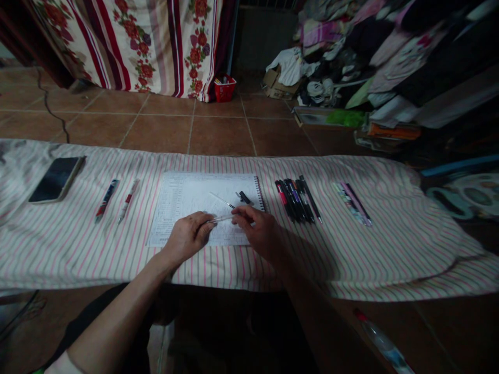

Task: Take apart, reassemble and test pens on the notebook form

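Note:
My left hand (190, 235) is closed, its thumb and fingers pinching one end of a clear pen barrel (223, 218). At the barrel's other end are the fingertips of my right hand (260, 229), also closed. A thin pen refill (221, 199) with a dark end slants up and left from my right fingers; whether they grip it or it lies on the paper, I cannot tell. Just beyond is a small black pen part (245, 197). Both hands are over a spiral notebook (187, 189) with a written or printed page.
A striped cloth (358, 259) covers the table. On the right lie a row of several pens (298, 200) and a smaller group (353, 203). Leftward are two pens, one dark patterned (106, 201), one white-and-red (128, 202), and a phone (56, 179). A bottle (384, 343) is below the front edge.

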`<state>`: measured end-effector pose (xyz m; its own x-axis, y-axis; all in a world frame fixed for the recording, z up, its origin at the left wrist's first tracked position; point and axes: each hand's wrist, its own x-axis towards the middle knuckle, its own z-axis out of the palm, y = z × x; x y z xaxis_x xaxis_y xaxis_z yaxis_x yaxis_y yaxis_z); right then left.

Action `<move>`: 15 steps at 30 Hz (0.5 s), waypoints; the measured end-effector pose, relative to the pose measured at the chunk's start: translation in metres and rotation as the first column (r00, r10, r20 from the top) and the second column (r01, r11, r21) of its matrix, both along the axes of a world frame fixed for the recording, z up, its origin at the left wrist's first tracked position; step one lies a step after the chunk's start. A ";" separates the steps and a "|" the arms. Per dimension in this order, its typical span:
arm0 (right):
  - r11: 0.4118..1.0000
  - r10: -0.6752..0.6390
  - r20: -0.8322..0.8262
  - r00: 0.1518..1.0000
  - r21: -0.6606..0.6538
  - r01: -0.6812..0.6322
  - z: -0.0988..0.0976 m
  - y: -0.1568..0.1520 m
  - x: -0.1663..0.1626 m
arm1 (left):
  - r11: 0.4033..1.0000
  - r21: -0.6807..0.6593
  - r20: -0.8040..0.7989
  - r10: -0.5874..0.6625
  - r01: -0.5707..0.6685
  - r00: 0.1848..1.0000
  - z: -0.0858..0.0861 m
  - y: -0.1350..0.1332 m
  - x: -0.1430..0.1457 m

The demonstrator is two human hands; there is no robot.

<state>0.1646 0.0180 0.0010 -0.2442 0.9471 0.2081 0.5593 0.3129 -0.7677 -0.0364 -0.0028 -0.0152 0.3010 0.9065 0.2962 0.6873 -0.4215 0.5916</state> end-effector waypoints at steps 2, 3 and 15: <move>1.000 0.010 0.010 1.000 -0.011 -0.010 0.001 0.000 0.000 | 1.000 0.010 -0.017 -0.005 0.005 1.000 -0.001 -0.001 0.000; 1.000 0.007 0.013 1.000 -0.012 -0.007 0.001 0.000 0.000 | 1.000 0.013 -0.023 -0.008 0.008 1.000 -0.001 -0.001 0.000; 0.999 0.019 -0.024 1.000 -0.030 -0.019 0.003 -0.001 0.001 | 1.000 -0.001 -0.024 -0.027 0.027 0.999 0.001 0.000 -0.003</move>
